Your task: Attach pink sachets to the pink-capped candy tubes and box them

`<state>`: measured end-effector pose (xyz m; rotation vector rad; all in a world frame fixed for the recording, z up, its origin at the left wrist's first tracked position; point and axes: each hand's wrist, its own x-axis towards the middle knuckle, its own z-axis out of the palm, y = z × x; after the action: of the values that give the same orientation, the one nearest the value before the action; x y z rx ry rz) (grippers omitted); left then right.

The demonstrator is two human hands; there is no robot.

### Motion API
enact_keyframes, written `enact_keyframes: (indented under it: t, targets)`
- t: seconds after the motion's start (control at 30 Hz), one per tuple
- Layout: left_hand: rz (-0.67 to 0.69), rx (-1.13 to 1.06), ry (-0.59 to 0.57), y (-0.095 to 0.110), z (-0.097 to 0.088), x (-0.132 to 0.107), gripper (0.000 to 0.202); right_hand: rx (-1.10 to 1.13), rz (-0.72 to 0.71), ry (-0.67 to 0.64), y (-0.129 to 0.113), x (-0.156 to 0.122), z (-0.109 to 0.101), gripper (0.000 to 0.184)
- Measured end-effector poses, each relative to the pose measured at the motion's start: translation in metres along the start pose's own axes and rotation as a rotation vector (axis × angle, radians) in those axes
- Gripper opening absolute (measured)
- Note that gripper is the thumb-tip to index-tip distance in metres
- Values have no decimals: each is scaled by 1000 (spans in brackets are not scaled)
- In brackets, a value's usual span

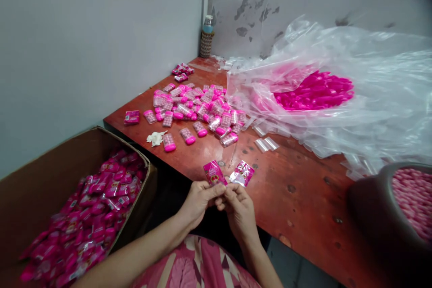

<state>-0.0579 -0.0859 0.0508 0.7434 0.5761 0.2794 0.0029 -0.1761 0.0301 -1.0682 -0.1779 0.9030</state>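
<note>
Close to the table's front edge, my left hand point(199, 200) pinches a printed pink sachet point(213, 173) between thumb and fingers. My right hand point(239, 209) meets it there, its fingertips closed at the sachet's lower corner. Just beyond the right fingers is a second shiny pink sachet point(242, 173), which seems to lie on the table. Farther back spreads a heap of small clear containers point(202, 103) with pink caps, filled with pale pink balls. A few stand apart from it, among them a container point(169, 142) near the edge.
A cardboard box point(152, 184) full of pink sachets point(97, 211) stands at left. On the red table point(290, 207), a large plastic bag point(378, 67) holds bright pink caps point(317, 92). A dark tub point(367, 202) of pink balls point(413, 198) is at right; a bottle point(207, 38) stands in the corner.
</note>
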Motion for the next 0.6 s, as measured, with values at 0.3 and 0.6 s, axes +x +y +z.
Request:
enact_keyframes:
  t: [0.3, 0.6]
  targets:
    - [384, -208, 527, 51, -70, -55, 42, -927, -412, 109, -31, -1, -19, 24]
    - [534, 841, 230, 26, -52, -7, 31, -1817, -701, -30, -1, 29, -66, 44]
